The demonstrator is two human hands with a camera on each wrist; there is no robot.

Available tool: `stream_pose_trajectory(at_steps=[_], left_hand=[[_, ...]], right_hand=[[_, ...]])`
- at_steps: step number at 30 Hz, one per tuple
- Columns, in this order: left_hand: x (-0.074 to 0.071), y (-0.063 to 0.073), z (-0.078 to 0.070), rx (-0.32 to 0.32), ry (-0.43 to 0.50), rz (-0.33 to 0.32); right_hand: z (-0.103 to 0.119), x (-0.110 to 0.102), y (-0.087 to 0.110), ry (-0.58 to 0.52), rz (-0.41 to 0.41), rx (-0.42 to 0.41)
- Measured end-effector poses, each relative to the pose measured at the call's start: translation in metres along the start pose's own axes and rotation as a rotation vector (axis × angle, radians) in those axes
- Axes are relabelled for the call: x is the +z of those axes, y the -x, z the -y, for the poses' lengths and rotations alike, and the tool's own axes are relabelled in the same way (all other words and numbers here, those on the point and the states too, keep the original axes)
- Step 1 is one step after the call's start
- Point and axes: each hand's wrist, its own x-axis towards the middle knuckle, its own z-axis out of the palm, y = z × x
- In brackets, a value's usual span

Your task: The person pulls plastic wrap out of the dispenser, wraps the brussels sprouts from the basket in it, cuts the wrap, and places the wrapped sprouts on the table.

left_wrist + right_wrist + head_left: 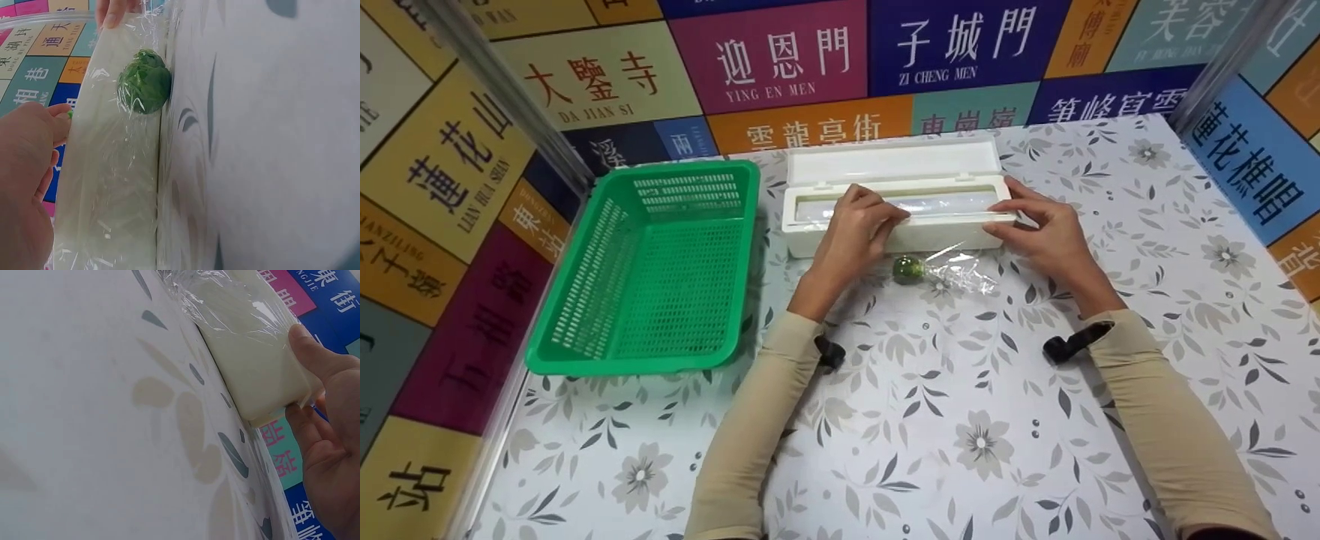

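Observation:
A white cling film dispenser box (840, 238) stands on the table with its lid (892, 161) raised at the back. Clear film hangs over its front wall. In front lies a green leafy ball like a Brussels sprout (144, 82), wrapped in clear film (960, 271). My left hand (855, 232) is over the box's front edge, its fingers curled. The left wrist view shows thumb and finger pinching a small green tab (70, 114), probably the cutter slide. My right hand (1046, 232) grips the right end of the box between thumb and fingers.
To the left stands a green plastic basket (742, 300) with perforated walls. A floral cloth (915, 450) covers the table. Panels with printed characters (780, 60) rise behind and at both sides. Each wrist carries a black camera strap (1080, 343).

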Motion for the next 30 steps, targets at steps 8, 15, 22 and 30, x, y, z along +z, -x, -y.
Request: stream_pose_trajectory(at_steps=[8,15,22,30], left_hand=[[-0.009,0.009,0.008,0.005,0.0,-0.029],[-0.02,0.017,0.014,-0.022,-0.027,-0.04],[-0.027,0.024,0.016,-0.098,-0.084,-0.037],[-0.035,0.033,0.01,-0.192,-0.252,-0.044]], right_hand=[[0.0,0.003,0.0,-0.007,0.009,0.003],[0.002,0.001,0.001,-0.009,0.005,0.007],[0.0,0.001,0.0,-0.015,0.013,0.004],[0.0,0.002,-0.001,-0.028,-0.001,0.0]])
